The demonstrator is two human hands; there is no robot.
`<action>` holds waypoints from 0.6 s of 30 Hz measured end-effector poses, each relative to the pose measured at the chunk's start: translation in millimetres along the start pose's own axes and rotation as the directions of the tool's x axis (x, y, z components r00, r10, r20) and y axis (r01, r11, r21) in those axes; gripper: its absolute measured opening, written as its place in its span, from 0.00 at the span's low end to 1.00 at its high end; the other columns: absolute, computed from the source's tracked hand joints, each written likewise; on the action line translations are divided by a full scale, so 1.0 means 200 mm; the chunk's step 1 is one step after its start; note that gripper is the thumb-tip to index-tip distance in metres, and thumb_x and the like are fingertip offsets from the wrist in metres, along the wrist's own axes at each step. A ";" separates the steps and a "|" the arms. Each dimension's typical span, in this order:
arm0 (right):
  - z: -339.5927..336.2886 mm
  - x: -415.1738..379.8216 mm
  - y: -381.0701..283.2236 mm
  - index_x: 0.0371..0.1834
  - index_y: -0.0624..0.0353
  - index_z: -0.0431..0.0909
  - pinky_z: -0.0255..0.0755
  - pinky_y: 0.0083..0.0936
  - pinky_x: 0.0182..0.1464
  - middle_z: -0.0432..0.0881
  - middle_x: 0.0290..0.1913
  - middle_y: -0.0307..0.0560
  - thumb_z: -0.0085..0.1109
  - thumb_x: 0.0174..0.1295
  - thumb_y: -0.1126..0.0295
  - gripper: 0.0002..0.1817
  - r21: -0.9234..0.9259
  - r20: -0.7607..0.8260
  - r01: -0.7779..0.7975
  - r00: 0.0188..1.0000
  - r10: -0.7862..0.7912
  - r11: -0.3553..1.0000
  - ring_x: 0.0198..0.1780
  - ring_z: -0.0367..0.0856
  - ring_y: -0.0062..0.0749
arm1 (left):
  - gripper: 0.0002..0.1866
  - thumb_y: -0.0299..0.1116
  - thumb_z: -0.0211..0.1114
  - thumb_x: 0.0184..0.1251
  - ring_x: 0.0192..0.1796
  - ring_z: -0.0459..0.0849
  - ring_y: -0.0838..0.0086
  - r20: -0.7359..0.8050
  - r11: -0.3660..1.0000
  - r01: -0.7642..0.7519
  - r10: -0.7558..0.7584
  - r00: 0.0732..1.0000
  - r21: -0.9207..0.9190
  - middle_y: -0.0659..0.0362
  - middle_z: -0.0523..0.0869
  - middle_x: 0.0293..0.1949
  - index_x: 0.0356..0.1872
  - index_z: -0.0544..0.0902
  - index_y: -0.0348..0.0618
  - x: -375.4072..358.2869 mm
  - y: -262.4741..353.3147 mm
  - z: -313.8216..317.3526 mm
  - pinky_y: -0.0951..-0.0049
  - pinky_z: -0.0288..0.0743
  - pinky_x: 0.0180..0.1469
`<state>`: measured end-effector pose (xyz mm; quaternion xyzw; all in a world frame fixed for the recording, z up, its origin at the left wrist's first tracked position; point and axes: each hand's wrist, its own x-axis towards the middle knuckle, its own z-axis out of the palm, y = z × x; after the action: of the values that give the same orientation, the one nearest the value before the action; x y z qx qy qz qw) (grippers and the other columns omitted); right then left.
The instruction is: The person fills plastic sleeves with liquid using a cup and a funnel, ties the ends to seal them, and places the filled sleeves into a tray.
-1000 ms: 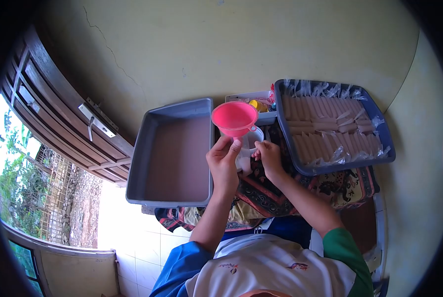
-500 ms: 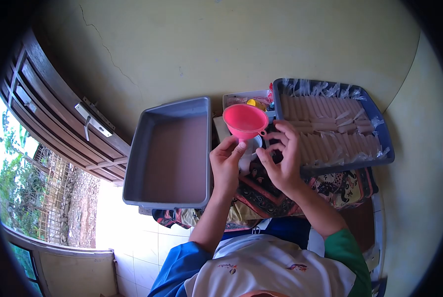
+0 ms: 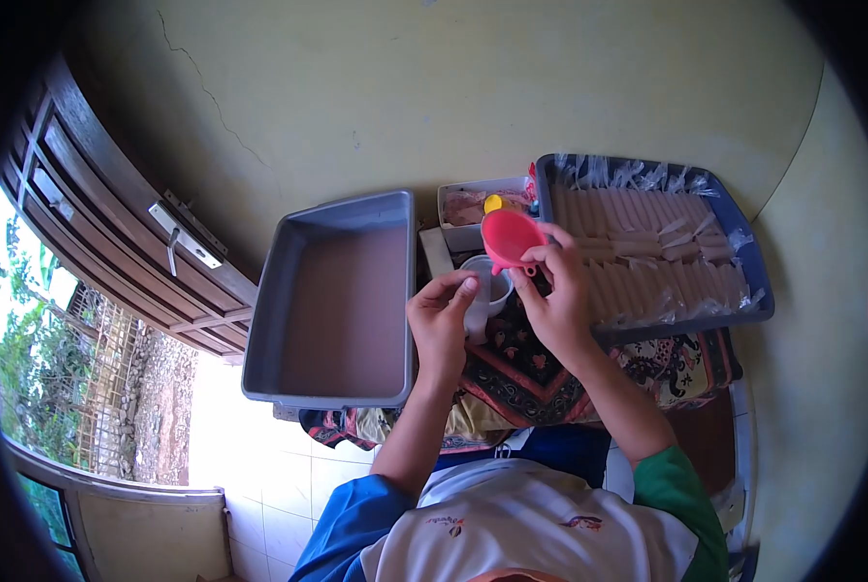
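Observation:
A pink funnel [image 3: 512, 240] is tilted in my right hand [image 3: 562, 296], whose fingers grip its rim and lower side. My left hand [image 3: 439, 320] is closed in a pinch on a thin clear plastic bag [image 3: 477, 318] that hangs beside its fingers. Behind the hands stands a white cup-like container [image 3: 499, 283], partly hidden by them. To the left is a grey tub [image 3: 410, 291] of brownish liquid. On the right a blue tray [image 3: 766, 291] holds rows of filled, tied plastic tubes [image 3: 638, 209].
A white box [image 3: 465, 236] with a yellow item [image 3: 493, 204] and pinkish contents stands near the wall. Patterned cloth [image 3: 676, 364] covers the surface beneath the containers. At the left is a brown door [image 3: 124, 213] with a metal handle.
The funnel has passed from my left hand to my right hand and moved right, away from the bag. My right hand has closed on it, and my left fingers now pinch the bag.

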<state>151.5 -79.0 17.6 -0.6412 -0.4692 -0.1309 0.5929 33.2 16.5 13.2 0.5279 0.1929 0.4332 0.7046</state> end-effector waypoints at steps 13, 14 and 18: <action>-0.04 0.01 -0.09 0.49 0.62 0.75 0.68 0.36 0.60 0.68 0.62 0.61 0.62 0.50 0.78 0.20 -0.031 0.328 0.030 0.945 -0.018 0.999 0.61 0.72 0.55 | 0.04 0.19 0.66 0.61 0.42 0.80 0.78 0.108 0.992 -0.121 0.123 0.987 -0.027 0.58 0.83 0.37 0.36 0.86 0.32 0.03 0.04 0.01 0.79 0.73 0.47; -0.08 0.04 -0.13 0.49 0.62 0.75 0.68 0.36 0.60 0.68 0.62 0.61 0.62 0.50 0.78 0.20 -0.034 0.328 0.027 0.945 -0.015 0.999 0.61 0.72 0.55 | 0.04 0.19 0.66 0.60 0.42 0.80 0.77 0.135 0.991 -0.135 0.134 0.982 -0.003 0.58 0.83 0.37 0.36 0.86 0.32 0.03 0.03 0.01 0.79 0.73 0.47; -0.13 0.15 -0.16 0.41 0.67 0.78 0.74 0.30 0.50 0.82 0.42 0.53 0.66 0.51 0.76 0.14 0.111 0.448 0.039 0.890 -0.086 0.993 0.45 0.82 0.45 | 0.04 0.18 0.67 0.59 0.42 0.80 0.77 0.151 0.991 -0.136 0.135 0.979 -0.006 0.57 0.83 0.36 0.35 0.86 0.32 0.02 0.07 0.06 0.78 0.73 0.47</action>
<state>152.6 -92.8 66.9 -0.6083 -0.6206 0.0263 0.4941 37.9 14.4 30.9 0.5727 0.1036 0.4384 0.6849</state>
